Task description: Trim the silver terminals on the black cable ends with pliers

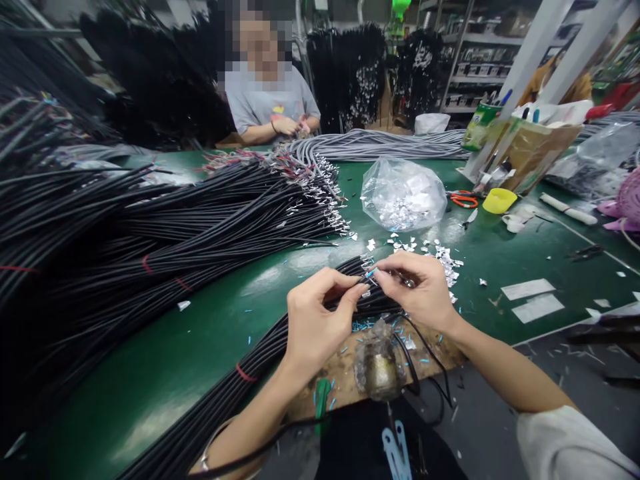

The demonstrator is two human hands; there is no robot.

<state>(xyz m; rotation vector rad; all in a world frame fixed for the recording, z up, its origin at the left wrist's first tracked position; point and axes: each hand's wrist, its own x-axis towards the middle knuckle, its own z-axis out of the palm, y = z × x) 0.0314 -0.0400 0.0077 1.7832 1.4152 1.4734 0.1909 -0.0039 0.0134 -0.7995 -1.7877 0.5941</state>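
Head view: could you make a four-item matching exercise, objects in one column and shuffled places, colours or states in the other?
Column one
1. Blue piece
2. Plastic bag
3. Scissors
4. Nearest black cable bundle

Column two
A. Orange-handled
B. Bound with a red tie
C. Between the fingertips of the left hand and right hand
D. Clear, with white scraps inside

Pairs: 1-C; 2-D; 3-A; 4-B
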